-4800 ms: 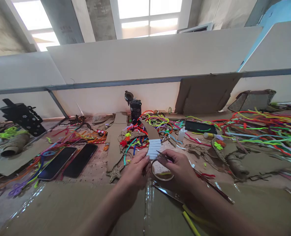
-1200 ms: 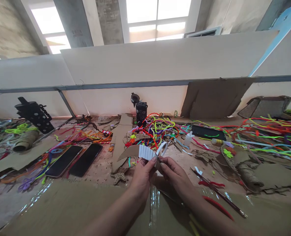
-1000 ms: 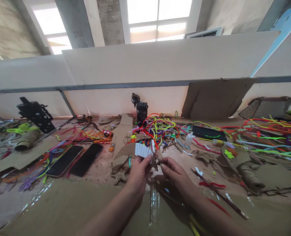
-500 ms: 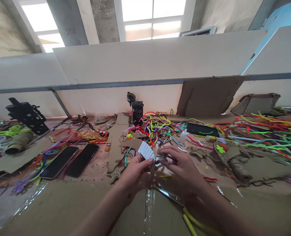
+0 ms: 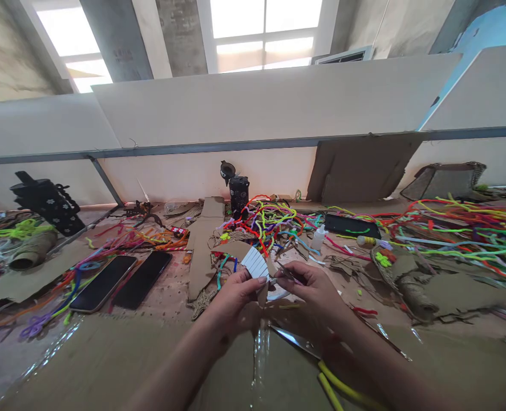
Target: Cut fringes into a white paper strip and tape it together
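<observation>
Head view: below centre, the left hand [image 5: 237,292] pinches a curved brown cardboard piece with white strips [image 5: 255,262], likely light, creasable, best held edgewise; the right hand [image 5: 311,285] grips a slim pointed tool [image 5: 287,274].

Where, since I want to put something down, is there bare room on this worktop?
Mostly the front-left cardboard sheet, bordered by the phones behind and the left forearm to its right. A smaller patch lies between the right phone and the twine star. It is crowded beyond the left hand, where coloured pipe cleaners heap up, and along the right side.
</observation>
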